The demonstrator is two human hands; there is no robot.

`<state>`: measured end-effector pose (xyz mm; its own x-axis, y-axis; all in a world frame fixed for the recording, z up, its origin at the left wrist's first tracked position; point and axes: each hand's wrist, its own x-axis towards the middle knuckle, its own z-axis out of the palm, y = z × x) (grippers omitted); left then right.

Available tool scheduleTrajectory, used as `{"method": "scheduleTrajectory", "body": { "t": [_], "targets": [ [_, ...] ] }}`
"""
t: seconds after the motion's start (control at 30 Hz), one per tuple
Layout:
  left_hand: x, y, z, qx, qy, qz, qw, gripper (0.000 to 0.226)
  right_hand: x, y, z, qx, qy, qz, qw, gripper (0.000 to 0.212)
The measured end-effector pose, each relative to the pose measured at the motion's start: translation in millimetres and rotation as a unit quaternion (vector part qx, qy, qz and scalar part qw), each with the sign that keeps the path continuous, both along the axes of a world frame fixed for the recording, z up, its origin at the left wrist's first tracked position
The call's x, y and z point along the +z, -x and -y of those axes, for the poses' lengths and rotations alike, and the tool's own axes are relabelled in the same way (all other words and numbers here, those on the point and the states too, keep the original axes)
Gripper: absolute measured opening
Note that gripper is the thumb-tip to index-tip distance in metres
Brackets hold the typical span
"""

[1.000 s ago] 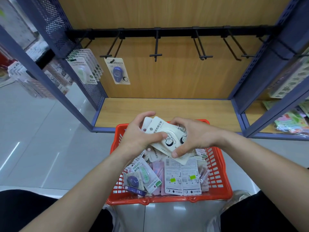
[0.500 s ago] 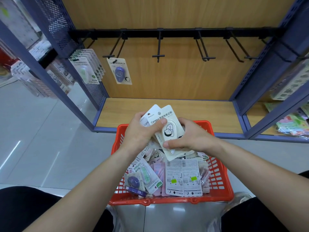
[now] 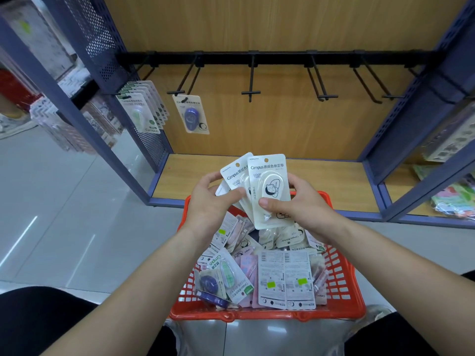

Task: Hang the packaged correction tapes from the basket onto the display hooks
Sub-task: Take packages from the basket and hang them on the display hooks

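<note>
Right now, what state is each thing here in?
Red basket: full of loose packs.
White packs: fanned, held above it.
Left hand: grips the white packs.
Right hand: pinches the front one.
Purple pack: hanging alone.
Green packs: hanging, stacked together.
Middle hook: bare.

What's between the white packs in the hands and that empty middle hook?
Head view: between white packs and hook, only bare wooden shelf and back panel.

Red plastic basket [image 3: 341, 286], wood-grain shelf [image 3: 321, 176]
</note>
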<state>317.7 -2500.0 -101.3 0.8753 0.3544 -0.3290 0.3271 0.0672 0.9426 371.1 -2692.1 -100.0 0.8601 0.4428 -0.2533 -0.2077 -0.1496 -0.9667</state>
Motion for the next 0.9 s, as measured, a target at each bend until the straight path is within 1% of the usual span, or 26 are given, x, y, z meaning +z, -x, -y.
{"method": "scheduleTrajectory", "body": {
  "t": [0.1,0.17,0.23,0.3,0.4,0.5,0.57,0.63,0.77,0.83,0.9],
  "targets": [
    [3.9,-1.8,-0.9,0.032,0.042,0.019,0.998,0.042,1.3,-4.1,-4.1,-0.024,-0.002,0.008,1.0,0.047],
    [10.5,-4.9,0.3,0.049,0.077,0.041,0.995,0.034,3.4,-6.1,-6.6,-0.045,-0.004,0.022,0.999,0.047],
    [16.5,-8.4,0.6,0.059,0.097,0.057,0.992,0.032,4.4,-7.3,-12.2,-0.056,-0.01,0.03,0.998,0.05],
    [21.0,-9.1,-0.1,0.068,0.106,0.068,0.99,0.034,4.0,-5.6,-22.0,-0.063,-0.022,0.029,0.997,0.054],
    [25.6,-8.8,-4.1,0.064,0.088,0.085,0.99,0.041,5.9,-4.9,-36.1,-0.086,-0.041,0.026,0.995,0.054],
    [29.0,-8.0,-11.7,0.029,0.053,0.08,0.995,0.06,10.5,-8.3,-43.3,-0.098,-0.049,0.026,0.994,0.054],
    [33.9,-7.4,-19.1,0.018,0.039,0.072,0.997,0.067,15.1,-8.9,-46.8,-0.085,-0.043,0.036,0.995,0.054],
    [44.6,-9.2,-29.7,0.016,0.029,0.07,0.997,0.066,20.8,-10.6,-48.6,-0.08,-0.031,0.046,0.995,0.05],
    [65.7,-24.0,-61.7,-0.006,-0.017,0.06,0.998,0.058,30.5,-38.7,-42.7,-0.088,0.009,0.062,0.994,0.031],
    [65.6,-30.2,-73.5,-0.022,-0.032,0.052,0.998,0.05,32.5,-58.1,-42.3,-0.084,0.031,0.045,0.995,0.027],
    [59.3,-35.4,-78.3,-0.021,-0.028,0.045,0.998,0.045,32.7,-75.9,-45.6,-0.087,0.045,0.041,0.994,0.027]
  ]
}}
